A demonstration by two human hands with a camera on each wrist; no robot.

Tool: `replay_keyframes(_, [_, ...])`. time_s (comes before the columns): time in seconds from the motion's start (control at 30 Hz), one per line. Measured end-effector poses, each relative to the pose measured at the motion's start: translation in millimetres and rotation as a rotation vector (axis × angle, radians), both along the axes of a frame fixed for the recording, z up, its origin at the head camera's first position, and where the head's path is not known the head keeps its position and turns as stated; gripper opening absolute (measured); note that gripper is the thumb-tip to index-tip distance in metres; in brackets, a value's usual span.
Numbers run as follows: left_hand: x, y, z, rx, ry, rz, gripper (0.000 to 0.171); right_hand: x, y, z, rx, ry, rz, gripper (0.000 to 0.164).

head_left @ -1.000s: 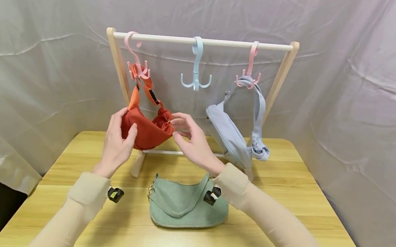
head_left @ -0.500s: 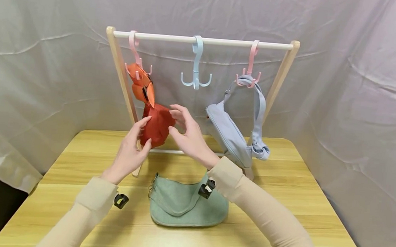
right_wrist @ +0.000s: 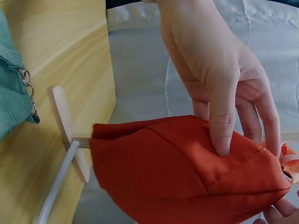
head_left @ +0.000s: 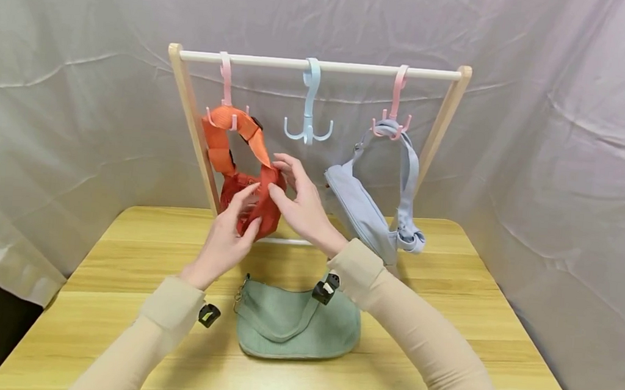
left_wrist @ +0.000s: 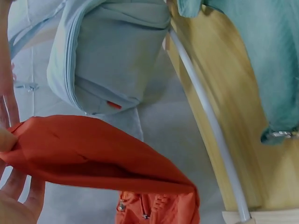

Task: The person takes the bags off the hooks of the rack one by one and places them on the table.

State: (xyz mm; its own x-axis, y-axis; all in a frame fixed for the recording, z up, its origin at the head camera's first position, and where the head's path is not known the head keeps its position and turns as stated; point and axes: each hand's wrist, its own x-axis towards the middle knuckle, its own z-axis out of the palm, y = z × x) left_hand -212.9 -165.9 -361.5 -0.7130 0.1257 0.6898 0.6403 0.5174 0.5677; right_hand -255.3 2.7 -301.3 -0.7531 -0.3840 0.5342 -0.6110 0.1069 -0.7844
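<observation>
A small red bag point(head_left: 269, 210) hangs by its orange strap point(head_left: 225, 116) from a pink hook point(head_left: 224, 84) at the left of the rack. My left hand point(head_left: 226, 237) grips the bag's lower left side; in the right wrist view its thumb point(right_wrist: 222, 135) presses the red cloth with the other fingers partly behind. Higher up, near where strap and bag meet, my right hand point(head_left: 303, 206) holds the bag's right edge between thumb and fingers. The left wrist view shows the red bag point(left_wrist: 93, 144) stretched sideways, its zipped part below.
A light blue bag point(head_left: 361, 211) hangs from the right pink hook point(head_left: 395, 97). Between them is a light blue hook point(head_left: 310, 97). On the wooden table point(head_left: 137, 248) a green bag point(head_left: 297, 322) lies in front of the rack, under my forearms. Grey curtains point(head_left: 77, 109) surround the table.
The red bag has turned on its hook, and its strap has opened into a loop. My left hand has moved right along with it; the right hand has shifted slightly. The left hook has slid right.
</observation>
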Motion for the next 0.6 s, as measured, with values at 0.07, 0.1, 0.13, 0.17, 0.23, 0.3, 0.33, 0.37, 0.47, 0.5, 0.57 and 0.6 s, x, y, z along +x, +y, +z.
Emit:
replay_keyframes(0.07, [-1.6, 4.1, 0.8, -0.017, 0.017, -0.006, 0.058, -2.2, 0.5, 2.6, -0.018, 0.013, 0.006, 0.051])
replay_keyframes(0.1, [-2.3, 6.4, 1.3, -0.026, 0.025, -0.014, 0.056, -3.1, 0.7, 4.0, -0.023, 0.017, 0.007, 0.051])
replay_keyframes(0.13, [-2.9, 8.6, 1.8, -0.034, 0.032, -0.023, 0.054, -3.9, 0.7, 5.3, -0.025, 0.02, 0.004, 0.051])
replay_keyframes(0.17, [-3.7, 10.8, 2.1, -0.04, 0.038, -0.034, 0.052, -4.4, 0.8, 6.7, -0.021, 0.021, -0.004, 0.051])
replay_keyframes(0.23, [-4.4, 15.1, 3.4, -0.055, 0.044, -0.057, 0.05, -5.1, 1.7, 9.8, -0.015, 0.015, -0.023, 0.051])
replay_keyframes(0.3, [-4.8, 18.9, 4.8, -0.074, 0.041, -0.08, 0.048, -5.9, 3.5, 12.7, -0.016, -0.005, -0.038, 0.051])
replay_keyframes(0.33, [-5.0, 20.4, 5.4, -0.085, 0.038, -0.092, 0.048, -6.6, 4.5, 14.0, -0.021, -0.016, -0.041, 0.051])
replay_keyframes(0.37, [-5.2, 21.6, 6.0, -0.096, 0.033, -0.104, 0.047, -7.4, 5.5, 15.2, -0.028, -0.025, -0.043, 0.051])
replay_keyframes(0.47, [-5.8, 24.0, 7.8, -0.123, 0.006, -0.14, 0.048, -10.8, 8.6, 17.8, -0.052, -0.042, -0.049, 0.051])
replay_keyframes(0.5, [-6.0, 24.4, 8.1, -0.127, 0.0, -0.152, 0.048, -12.0, 9.6, 18.4, -0.057, -0.044, -0.052, 0.051])
replay_keyframes(0.57, [-6.4, 24.6, 8.1, -0.137, -0.005, -0.165, 0.049, -14.1, 11.3, 19.4, -0.06, -0.041, -0.057, 0.05])
replay_keyframes(0.6, [-6.4, 24.4, 8.0, -0.141, -0.007, -0.17, 0.05, -15.0, 12.0, 19.6, -0.063, -0.042, -0.056, 0.049])
